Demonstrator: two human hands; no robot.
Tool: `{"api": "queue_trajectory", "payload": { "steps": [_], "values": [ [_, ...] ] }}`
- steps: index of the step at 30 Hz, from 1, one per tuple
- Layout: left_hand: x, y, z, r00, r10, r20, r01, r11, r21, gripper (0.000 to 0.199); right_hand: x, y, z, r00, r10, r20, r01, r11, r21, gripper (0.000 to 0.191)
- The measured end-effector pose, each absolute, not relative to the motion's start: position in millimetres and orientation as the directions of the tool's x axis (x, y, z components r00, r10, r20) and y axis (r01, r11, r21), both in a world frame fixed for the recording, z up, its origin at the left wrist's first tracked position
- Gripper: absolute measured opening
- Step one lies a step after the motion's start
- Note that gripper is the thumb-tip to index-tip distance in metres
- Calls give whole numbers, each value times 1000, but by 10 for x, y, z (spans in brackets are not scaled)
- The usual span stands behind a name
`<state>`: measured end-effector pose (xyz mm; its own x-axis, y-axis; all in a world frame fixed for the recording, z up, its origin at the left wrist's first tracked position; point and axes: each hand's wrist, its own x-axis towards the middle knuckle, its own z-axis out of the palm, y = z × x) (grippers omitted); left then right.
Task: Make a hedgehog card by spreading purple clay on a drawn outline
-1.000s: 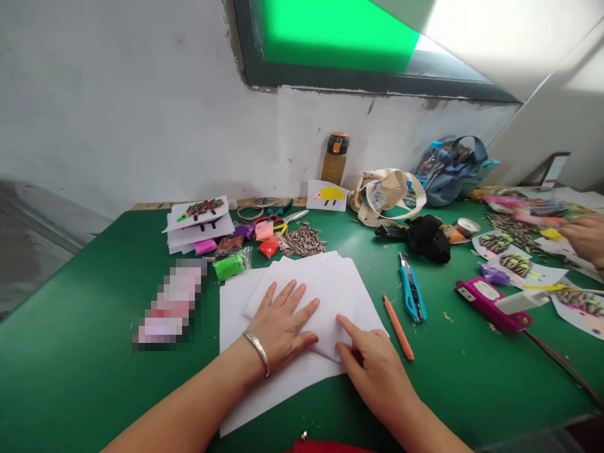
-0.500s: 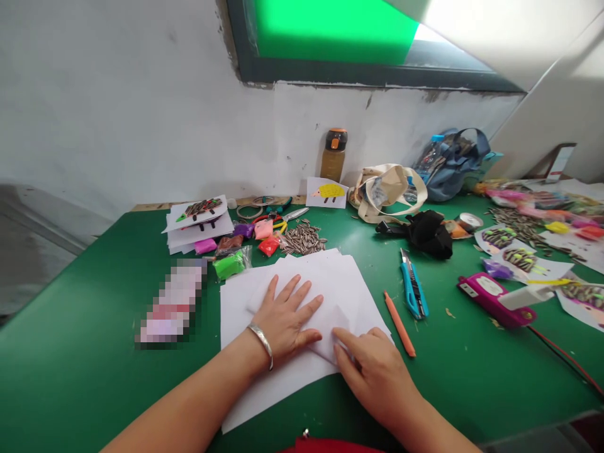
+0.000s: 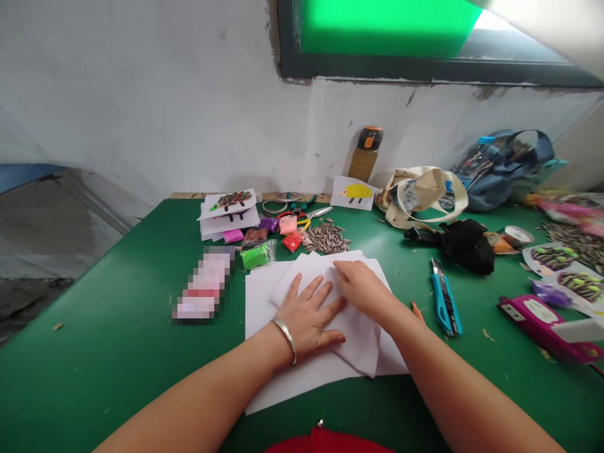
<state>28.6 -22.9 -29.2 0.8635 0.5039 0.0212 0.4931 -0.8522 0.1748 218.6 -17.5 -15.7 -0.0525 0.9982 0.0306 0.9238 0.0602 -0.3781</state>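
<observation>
Both hands [image 3: 309, 322] — on white paper [image 3: 361, 340]

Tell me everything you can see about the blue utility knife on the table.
The blue utility knife has a bright blue handle, plastic by its look, with a dark ridged strip along it and a silvery, narrow metal end. It lies on the green table, its metal end pointing away from the person and the handle toward them. The orange pen lies to its left, apart from it. No one is holding it.
</observation>
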Motion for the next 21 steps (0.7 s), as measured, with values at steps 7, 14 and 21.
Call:
{"api": "queue_trajectory", "payload": {
  "steps": [7, 14, 21],
  "values": [
    [296, -247, -272, 848, 529, -19, 519, -824, 227, 73, 2103, -91, -142, -98, 994, 51, 911, 110, -397, 35],
    [301, -272, -257, 838, 545, -32, 538, -815, 218, 73, 2079, -84, -188, -152, 983, 99, 898, 180, -402, 32],
    [308, -280, -242, 839, 540, -72, 543, -817, 194, 71, 2039, -64, -284, -80, 986, 147, 916, 130, -378, 32]
  ]
}}
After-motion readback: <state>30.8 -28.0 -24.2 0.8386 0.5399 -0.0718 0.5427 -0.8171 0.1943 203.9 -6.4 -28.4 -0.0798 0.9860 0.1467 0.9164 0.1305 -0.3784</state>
